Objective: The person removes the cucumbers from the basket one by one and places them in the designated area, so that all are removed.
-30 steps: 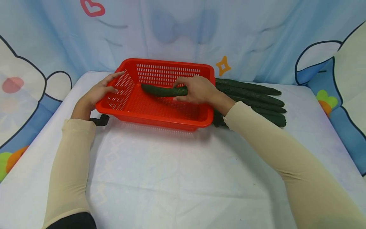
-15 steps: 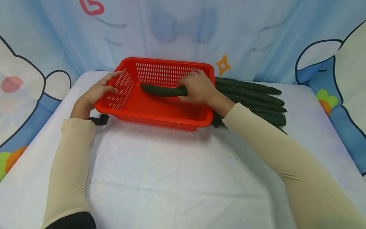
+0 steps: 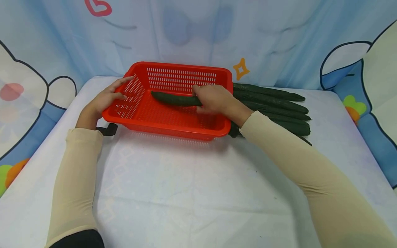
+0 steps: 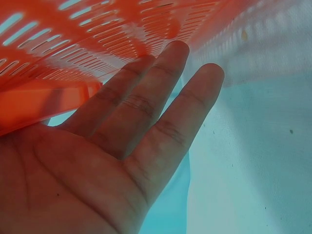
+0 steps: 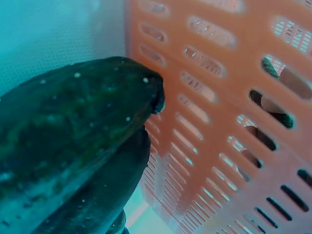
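Note:
A dark green cucumber (image 3: pixel 175 99) lies lengthwise inside the red slotted plastic basket (image 3: pixel 167 129), its left end near the back wall. My right hand (image 3: pixel 214 99) reaches into the basket over the right rim and grips the cucumber's right end, which the fingers hide. At the left end of the basket, my left hand (image 3: pixel 107 100) holds the rim, index finger and thumb over it. The left wrist view shows three fingers (image 4: pixel 165 122) stretched out below, along the basket's outer wall (image 4: pixel 122 46).
Several more cucumbers (image 3: pixel 273 101) lie side by side on the white cloth (image 3: pixel 186 186) right of the basket, partly under my right forearm. Their ends (image 5: pixel 122 92) come close to the slotted wall (image 5: pixel 195 97). A blue patterned curtain (image 3: pixel 192 31) hangs behind.
My right hand has slid slightly right along the cucumber; its fingers rose mid-way and have come down again. My left hand and the basket stay almost the same.

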